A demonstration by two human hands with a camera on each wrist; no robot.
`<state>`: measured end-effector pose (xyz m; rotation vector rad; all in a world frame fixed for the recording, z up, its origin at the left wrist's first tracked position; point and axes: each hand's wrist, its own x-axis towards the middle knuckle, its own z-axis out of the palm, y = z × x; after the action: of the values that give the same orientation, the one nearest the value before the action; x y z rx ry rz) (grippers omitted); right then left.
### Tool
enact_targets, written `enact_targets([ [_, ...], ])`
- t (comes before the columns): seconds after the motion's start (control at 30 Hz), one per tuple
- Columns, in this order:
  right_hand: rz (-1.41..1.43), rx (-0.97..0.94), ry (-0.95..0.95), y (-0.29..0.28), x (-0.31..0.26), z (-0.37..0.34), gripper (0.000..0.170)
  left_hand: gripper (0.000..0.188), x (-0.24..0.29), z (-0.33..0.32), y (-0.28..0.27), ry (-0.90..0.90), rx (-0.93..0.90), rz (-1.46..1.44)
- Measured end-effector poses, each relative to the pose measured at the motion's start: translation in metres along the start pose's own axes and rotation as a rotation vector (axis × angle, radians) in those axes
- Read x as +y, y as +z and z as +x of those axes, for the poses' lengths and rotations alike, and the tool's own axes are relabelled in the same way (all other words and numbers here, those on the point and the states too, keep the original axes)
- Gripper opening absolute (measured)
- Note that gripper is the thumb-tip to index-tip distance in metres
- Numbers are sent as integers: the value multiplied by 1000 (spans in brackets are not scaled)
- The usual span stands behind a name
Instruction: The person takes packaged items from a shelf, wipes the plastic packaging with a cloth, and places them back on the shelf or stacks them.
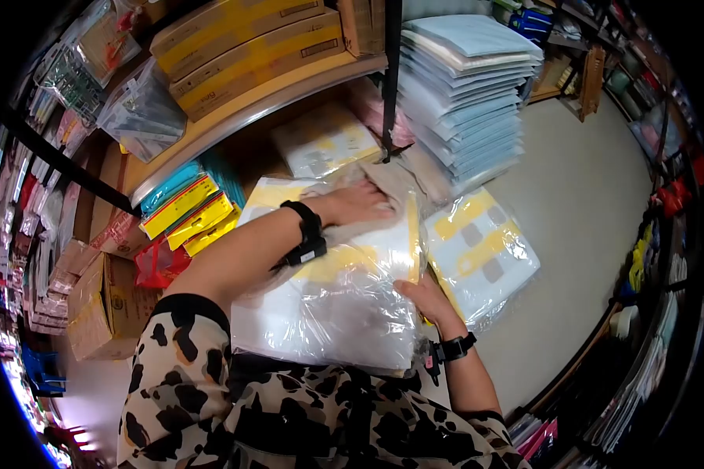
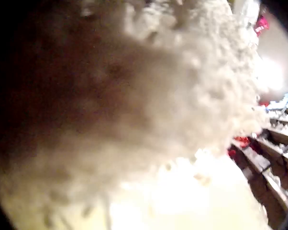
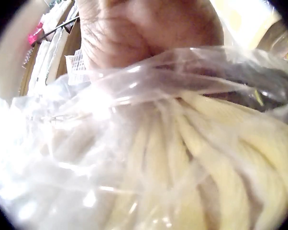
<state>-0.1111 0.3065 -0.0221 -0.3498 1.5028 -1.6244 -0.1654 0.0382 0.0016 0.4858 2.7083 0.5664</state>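
In the head view, a clear plastic package point(image 1: 328, 313) with white and yellow folded fabric lies before the person's body. The left hand point(image 1: 360, 205) rests palm down on a crumpled beige cloth point(image 1: 383, 178) at its far end, fingers extended. Fuzzy, blurred cloth point(image 2: 192, 96) fills most of the left wrist view, hiding the hand. With the thumb on top, the right hand point(image 1: 426, 298) grips the package's right edge; its other fingers are hidden. In the right wrist view, the right hand point(image 3: 149, 28) is behind clear plastic point(image 3: 86, 153) over yellow and pale folds.
Another white-and-yellow package point(image 1: 485, 250) lies to the right, with a tall stack of pale blue packages point(image 1: 469, 102) behind. A shelf point(image 1: 250, 105) holding cardboard boxes point(image 1: 250, 55) is at the back left. Yellow-labelled packs point(image 1: 192, 211) lie below it, near a carton point(image 1: 109, 309).
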Motion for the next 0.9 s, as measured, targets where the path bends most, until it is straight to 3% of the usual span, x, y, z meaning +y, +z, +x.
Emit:
enact_targets([
  [0.1, 11, 0, -17, -5, 3, -3, 40, 70, -41, -27, 1, -153, 23, 6],
  [0.2, 76, -4, -12, -7, 3, -6, 43, 65, -46, -72, -15, -257, -55, 149],
  [0.37, 89, -8, -10, -12, 7, -9, 47, 60, -48, -143, -28, -224, 46, 110],
  [0.47, 120, 49, -5, -6, 2, -13, 51, 58, -42, -191, -25, -375, 87, 131],
  [0.57, 169, 2, -21, -13, 13, -9, 57, 58, -36, -247, 2, -400, 290, 27],
  [0.63, 183, 26, 12, -14, 13, -12, 60, 54, -44, -287, 36, -673, 165, -526],
  [0.7, 242, 43, 20, -14, 12, -13, 59, 51, -16, -311, 55, -827, 139, -1151],
  [0.8, 228, 54, 58, -12, 2, -15, 64, 53, 11, -329, 68, -778, 184, -1432],
  [0.9, 103, 206, -40, -5, 4, -16, 67, 56, 13, -339, 82, -634, 253, -1233],
])
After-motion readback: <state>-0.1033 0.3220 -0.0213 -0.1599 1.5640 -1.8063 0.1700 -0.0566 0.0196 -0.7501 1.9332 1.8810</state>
